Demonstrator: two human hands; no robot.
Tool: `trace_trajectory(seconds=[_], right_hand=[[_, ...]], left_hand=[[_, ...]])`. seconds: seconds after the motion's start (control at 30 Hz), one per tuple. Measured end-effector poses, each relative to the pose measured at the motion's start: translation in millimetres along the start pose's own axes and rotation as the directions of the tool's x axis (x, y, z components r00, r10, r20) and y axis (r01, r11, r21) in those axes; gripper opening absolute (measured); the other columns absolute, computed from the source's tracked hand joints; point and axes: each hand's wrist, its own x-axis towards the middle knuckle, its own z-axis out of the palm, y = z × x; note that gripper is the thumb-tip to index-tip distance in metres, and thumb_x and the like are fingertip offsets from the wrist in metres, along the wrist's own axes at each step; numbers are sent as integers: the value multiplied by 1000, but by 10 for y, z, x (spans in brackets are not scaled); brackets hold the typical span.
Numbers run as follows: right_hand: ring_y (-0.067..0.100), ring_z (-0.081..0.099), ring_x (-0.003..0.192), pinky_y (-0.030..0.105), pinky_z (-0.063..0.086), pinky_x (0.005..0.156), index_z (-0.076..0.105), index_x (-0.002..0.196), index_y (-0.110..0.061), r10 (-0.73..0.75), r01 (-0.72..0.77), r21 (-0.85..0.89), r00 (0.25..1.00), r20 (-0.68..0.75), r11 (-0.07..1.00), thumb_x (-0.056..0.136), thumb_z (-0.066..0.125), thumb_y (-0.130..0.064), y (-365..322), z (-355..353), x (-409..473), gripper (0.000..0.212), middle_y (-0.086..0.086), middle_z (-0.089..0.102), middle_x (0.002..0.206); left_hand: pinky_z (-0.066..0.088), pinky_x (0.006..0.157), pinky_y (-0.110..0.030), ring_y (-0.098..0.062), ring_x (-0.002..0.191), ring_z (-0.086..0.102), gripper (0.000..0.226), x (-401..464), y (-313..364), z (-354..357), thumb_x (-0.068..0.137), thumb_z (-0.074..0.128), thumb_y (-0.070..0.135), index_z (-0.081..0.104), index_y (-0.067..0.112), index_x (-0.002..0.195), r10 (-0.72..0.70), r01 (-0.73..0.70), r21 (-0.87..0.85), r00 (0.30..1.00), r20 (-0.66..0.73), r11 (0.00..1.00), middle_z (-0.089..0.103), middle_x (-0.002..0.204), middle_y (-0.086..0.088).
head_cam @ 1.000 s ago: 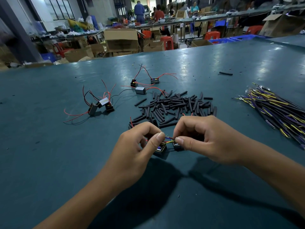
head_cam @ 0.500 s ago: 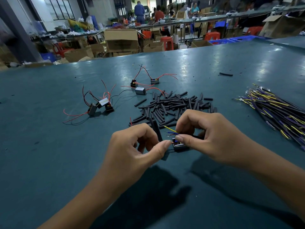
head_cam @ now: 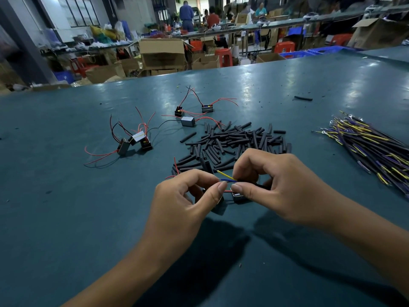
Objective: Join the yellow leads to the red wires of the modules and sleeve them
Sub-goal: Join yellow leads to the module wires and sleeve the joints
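Two hands work a small module's wires just above the green table.

The left hand [head_cam: 188, 200] pinches the blue wire's tip; the right hand [head_cam: 274, 185] grips the module [head_cam: 239, 197], yellow lead [head_cam: 225, 174] poking up between them. Just beyond lies the pile of black sleeves [head_cam: 239, 140]; more modules [head_cam: 135, 140] sit far left, and the lead bundle [head_cam: 371, 149] lies to the right.

Small black modules [head_cam: 135, 140]: you'll find no readable print; the pale top faces are too small to make out.
Brown cardboard boxes [head_cam: 162, 55]: no legible marking.
Blue plastic crates [head_cam: 309, 53]: no text you can read.
Dark teal counter [head_cam: 66, 218]: no labels or signs.
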Motion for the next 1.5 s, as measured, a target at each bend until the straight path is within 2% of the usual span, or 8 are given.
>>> trace_trajectory(seconds=[0.33, 0.47, 0.67, 0.93, 1.07, 1.2, 1.33, 1.5], right_hand=[[27, 60, 69, 44, 50, 65, 70, 91, -21, 118, -133, 200, 989, 88, 971, 91, 63, -32, 4, 8, 13, 13, 10, 67, 76], [0, 41, 50, 12, 32, 46, 70, 86, -15, 160, -207, 363, 975, 156, 908, 95, 66, -20, -2, -34, 14, 11, -8, 52, 58], [0, 37, 50, 8, 32, 48, 68, 81, -18, 186, -253, 364, 960, 210, 896, 92, 63, -27, -8, -19, 2, 15, -14, 46, 56], [7, 48, 61, 19, 40, 57, 69, 85, -22, 164, -212, 315, 971, 171, 925, 90, 64, -33, 5, 17, 2, 13, -5, 58, 67], [9, 47, 62, 25, 39, 57, 69, 84, -24, 159, -204, 322, 974, 161, 925, 89, 64, -34, -6, 51, -1, 12, -5, 58, 67], [7, 47, 61, 21, 39, 57, 68, 82, -21, 140, -179, 353, 981, 135, 918, 90, 64, -28, -19, 63, -2, 11, -7, 58, 66], [-4, 47, 54, 6, 37, 54, 66, 82, -18, 130, -160, 384, 986, 104, 910, 92, 63, -20, -20, 24, 2, 11, -16, 57, 62], [5, 49, 61, 21, 41, 56, 66, 84, -22, 81, -105, 301, 993, 91, 948, 90, 65, -26, -39, 67, -13, 8, -2, 61, 69]], left_hand=[[37, 65, -11, -7, 67, 56, 6, 32, -66, -26, 90, 71, 12, 73, 11, 85, 290, -279, 332, 957, 17, 901, 65, 76, 8], [38, 71, -11, -8, 72, 56, 11, 56, -81, -47, 93, 65, 9, 72, 5, 86, 375, -393, 299, 920, 117, 870, 64, 81, 2], [39, 70, -13, -5, 72, 52, 11, 74, -60, -78, 93, 62, 8, 71, 3, 87, 385, -418, 218, 905, 179, 882, 62, 81, 2], [51, 61, -30, -17, 68, 64, 16, 24, 10, -75, 89, 62, 24, 73, 13, 84, 155, -159, 11, 975, 161, 987, 68, 74, 4], [47, 60, -22, -14, 64, 61, 15, 20, 45, -75, 84, 61, 21, 72, 12, 78, 171, -182, 81, 977, 131, 980, 65, 69, 5], [42, 51, -17, -3, 51, 53, 15, 22, 60, -77, 82, 64, 15, 70, 19, 70, -39, 54, -92, 987, 158, 994, 64, 60, 9], [39, 45, -25, -18, 49, 45, 20, 78, 28, -105, 81, 54, 12, 70, 11, 68, -287, 336, -340, 939, 188, 879, 56, 58, -7], [32, 41, -20, -13, 45, 41, 23, 86, 113, -93, 79, 54, 29, 69, 14, 69, -446, 692, -454, 715, 539, 561, 55, 61, -5]])
